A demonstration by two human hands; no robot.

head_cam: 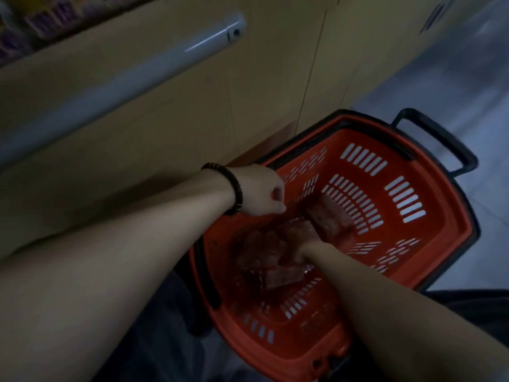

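Where both hands are reaching: down into the red basket [443, 194], which is standing just beside the wooden cupboard [165, 119].
Packets: see-through packets [275, 255] with something reddish inside are lying in a heap at the bottom of the basket. One bigger packet [329, 217] is leaning by the far wall. It is too dark and blurry to tell what is in them.
Right hand: the right hand [304, 250] is digging into the heap of packets. Its fingers are hiding among them, so I cannot tell if they are spread or gripping.
Left hand: the left hand [261, 191] is hanging over the basket's left edge, above the packets. Its fingers are curling in toward the thumb, and I cannot tell if they are pinching anything.
Bracelet: a dark bead bracelet [235, 188] is sitting on the left wrist.
Handle: the black handle [440, 142] is sticking out at the far side.
Shelf: purple things [41, 23] at the top left are showing only as a blur, and the picture's edge is cutting them off.
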